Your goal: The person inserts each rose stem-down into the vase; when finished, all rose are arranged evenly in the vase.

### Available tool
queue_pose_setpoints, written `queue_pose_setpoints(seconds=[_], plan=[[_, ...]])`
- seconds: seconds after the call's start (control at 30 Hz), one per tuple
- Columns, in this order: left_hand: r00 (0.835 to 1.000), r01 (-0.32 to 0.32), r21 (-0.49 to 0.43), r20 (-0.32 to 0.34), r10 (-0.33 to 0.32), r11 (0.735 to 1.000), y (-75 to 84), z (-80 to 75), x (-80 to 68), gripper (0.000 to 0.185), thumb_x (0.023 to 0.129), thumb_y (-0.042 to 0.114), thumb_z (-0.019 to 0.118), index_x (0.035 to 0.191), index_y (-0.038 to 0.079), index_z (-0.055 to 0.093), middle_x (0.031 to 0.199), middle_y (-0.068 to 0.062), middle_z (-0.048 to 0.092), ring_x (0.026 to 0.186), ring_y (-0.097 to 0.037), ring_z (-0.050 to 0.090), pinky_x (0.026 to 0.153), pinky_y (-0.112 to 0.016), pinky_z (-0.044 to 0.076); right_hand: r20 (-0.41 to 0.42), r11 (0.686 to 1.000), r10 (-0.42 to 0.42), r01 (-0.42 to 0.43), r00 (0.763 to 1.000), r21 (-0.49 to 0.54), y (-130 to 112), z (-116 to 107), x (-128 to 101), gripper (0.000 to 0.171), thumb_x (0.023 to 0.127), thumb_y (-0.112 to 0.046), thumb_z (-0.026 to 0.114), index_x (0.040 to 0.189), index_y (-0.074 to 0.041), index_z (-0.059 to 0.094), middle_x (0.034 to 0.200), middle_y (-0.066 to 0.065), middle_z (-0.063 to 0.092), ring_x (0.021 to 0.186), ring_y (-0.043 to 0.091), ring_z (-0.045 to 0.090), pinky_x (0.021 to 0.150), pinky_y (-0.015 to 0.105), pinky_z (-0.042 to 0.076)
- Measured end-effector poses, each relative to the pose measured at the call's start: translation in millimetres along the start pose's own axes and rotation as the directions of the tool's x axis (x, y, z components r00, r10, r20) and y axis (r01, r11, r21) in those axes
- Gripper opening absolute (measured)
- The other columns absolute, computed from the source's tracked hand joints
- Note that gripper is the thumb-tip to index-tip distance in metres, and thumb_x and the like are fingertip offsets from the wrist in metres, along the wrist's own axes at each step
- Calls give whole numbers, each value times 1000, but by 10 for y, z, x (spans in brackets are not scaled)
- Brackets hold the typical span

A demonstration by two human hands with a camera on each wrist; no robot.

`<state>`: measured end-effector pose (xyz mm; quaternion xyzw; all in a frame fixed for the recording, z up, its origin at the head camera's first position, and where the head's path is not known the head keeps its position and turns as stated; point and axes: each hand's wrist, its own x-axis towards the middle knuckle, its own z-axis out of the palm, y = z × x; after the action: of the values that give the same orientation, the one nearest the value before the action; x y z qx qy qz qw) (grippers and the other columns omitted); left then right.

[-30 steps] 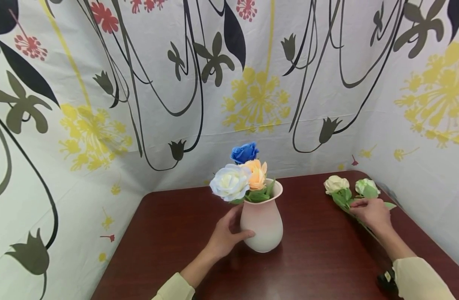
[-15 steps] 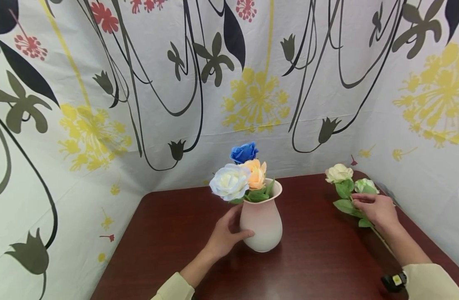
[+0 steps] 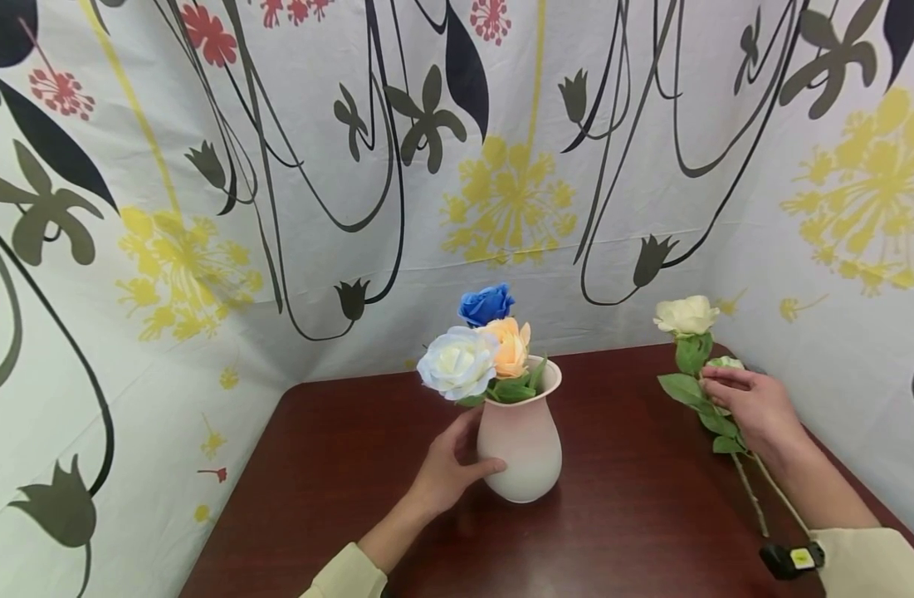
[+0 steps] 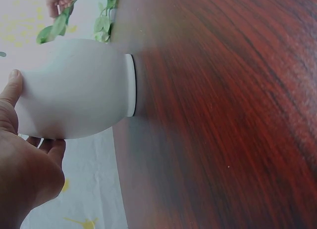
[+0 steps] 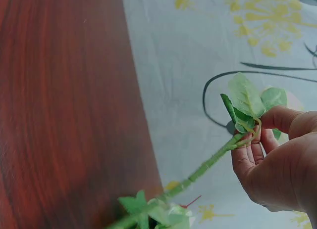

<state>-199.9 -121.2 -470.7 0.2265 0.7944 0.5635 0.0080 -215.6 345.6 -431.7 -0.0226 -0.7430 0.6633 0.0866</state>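
Head view: shows a pink-and-white vase (image 3: pixel 522 457) upright on the dark red table (image 3: pixel 613 473), with a blue rose (image 3: pixel 487 304), a peach rose (image 3: pixel 511 349) and a pale blue-white rose (image 3: pixel 457 364) at its mouth. Places the left hand (image 3: pixel 451 469) around the vase's left side, spread wide, thumb on the front. Places the right hand (image 3: pixel 757 409) over the table's right part, well apart from the vase, closely pinching a cream rose (image 3: pixel 686 316) below its bloom. Records a pale green rose (image 3: pixel 725 363) behind the right hand, mostly hidden. Notes two stems below that hand; cannot assign either to a bloom. Notes a black device (image 3: pixel 789 561) beside the right sleeve (image 3: pixel 867 561).

Left wrist view: shows the vase's base on the table, gripped between thumb and fingers.

Right wrist view: confirms thumb and fingers drawn narrow on the cream rose's stem, just beside its leaves (image 5: pixel 246 98). Records patterned cloth (image 5: pixel 171 90) beyond the table edge.
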Motion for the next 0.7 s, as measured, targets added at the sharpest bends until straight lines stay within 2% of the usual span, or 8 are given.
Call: queue_pose_setpoints(seconds=[0.07, 0.13, 0.2, 0.43, 0.6, 0.7], plan=[[1000, -2, 5, -1, 2, 1000, 5, -1, 0, 77, 91, 36, 87, 157, 37, 47, 155, 11, 55, 138, -16, 57, 113, -49, 49, 23, 991, -14, 11, 1000, 134, -40, 28, -8, 26, 103, -4, 68, 97, -25, 81, 94, -22, 72, 87, -7, 66, 71, 15, 56], [1000, -1, 9, -1, 1, 1000, 10, -2, 2, 77, 91, 37, 87, 157, 37, 47, 155, 11, 56, 138, -16, 57, 113, -49, 49, 47, 962, -24, 10, 999, 273, -86, 46, -16, 30, 103, 3, 64, 95, -21, 81, 94, -16, 74, 87, -4, 69, 72, 15, 57], [1000, 0, 12, -2, 0, 1000, 15, -4, 2, 76, 91, 37, 86, 157, 37, 47, 154, 11, 56, 138, -16, 57, 113, -48, 49, 62, 937, -29, 6, 998, 349, -144, 61, -26, 31, 103, 6, 62, 94, -18, 81, 94, -13, 75, 87, -2, 70, 73, 16, 58], [1000, 5, 20, 1, -5, 1000, 29, -1, 2, 77, 91, 39, 86, 157, 37, 47, 156, 11, 54, 139, -17, 56, 113, -47, 49, 118, 839, -61, -13, 991, 543, -351, 66, -76, 29, 103, 11, 57, 97, -6, 80, 103, -5, 74, 89, 8, 74, 77, 22, 61], [1000, -8, 24, -1, 8, 1000, 23, -5, 1, 78, 92, 38, 86, 158, 35, 46, 156, 9, 54, 140, -19, 56, 112, -47, 50, 149, 758, -94, -26, 984, 651, -503, 99, -108, 29, 104, 12, 53, 99, 0, 79, 102, 4, 76, 87, 17, 76, 76, 27, 63], [1000, -14, 26, -2, 15, 1000, 18, -7, 1, 78, 92, 38, 86, 158, 35, 46, 156, 9, 54, 139, -19, 56, 112, -47, 50, 166, 689, -121, -37, 979, 723, -587, 132, -108, 31, 105, 14, 49, 101, 4, 78, 101, 11, 79, 87, 22, 78, 77, 31, 64]])
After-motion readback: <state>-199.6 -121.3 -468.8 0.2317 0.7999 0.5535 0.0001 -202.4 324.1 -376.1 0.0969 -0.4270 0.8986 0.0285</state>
